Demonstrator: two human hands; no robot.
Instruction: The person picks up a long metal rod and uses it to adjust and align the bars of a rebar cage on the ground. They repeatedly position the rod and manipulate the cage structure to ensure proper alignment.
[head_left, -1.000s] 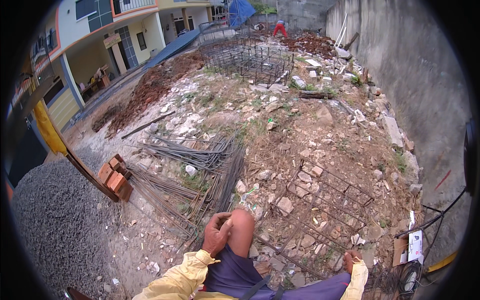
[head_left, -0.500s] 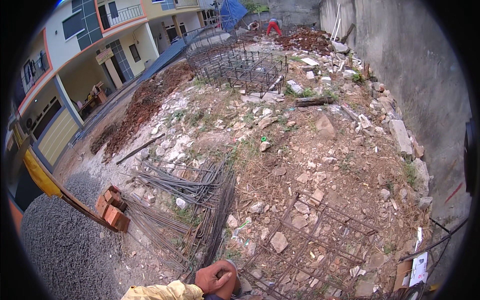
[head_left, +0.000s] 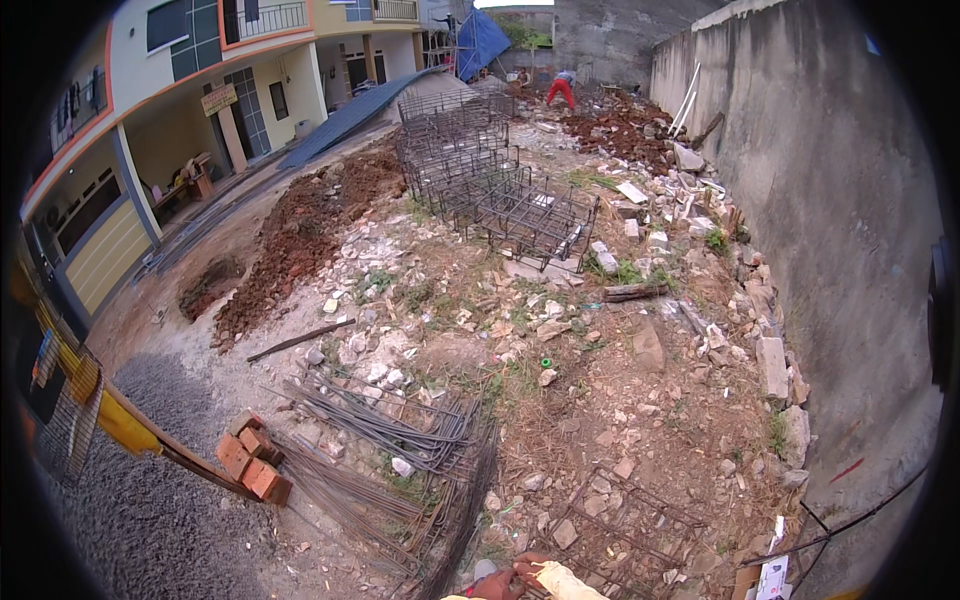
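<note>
At the lower edge my left hand point(head_left: 493, 585) and my right hand point(head_left: 530, 569) come together, partly cut off by the frame. The right one, below a yellow sleeve point(head_left: 568, 581), has its fingers bent in against the left. Whatever lies between them, if anything, is hidden. The left hand's fingers are mostly covered. Just beyond and to the right, a rusty rebar grid point(head_left: 625, 525) lies flat on rubble. Left of the hands lies a pile of bent steel bars point(head_left: 400, 425), with thin dark rods point(head_left: 465, 510) running beside it.
Red bricks point(head_left: 252, 462) are stacked by grey gravel point(head_left: 150, 420) on the left, near a yellow-wrapped pole point(head_left: 120, 412). Rebar cages point(head_left: 490, 185) stand farther off. A concrete wall point(head_left: 790, 150) bounds the right. A person in red trousers point(head_left: 561, 92) bends over in the distance.
The view has tilted up and shifted. My hands, earlier crossed with the left lying over the right arm, now meet lower and farther right, and the right sleeve has come into view.
</note>
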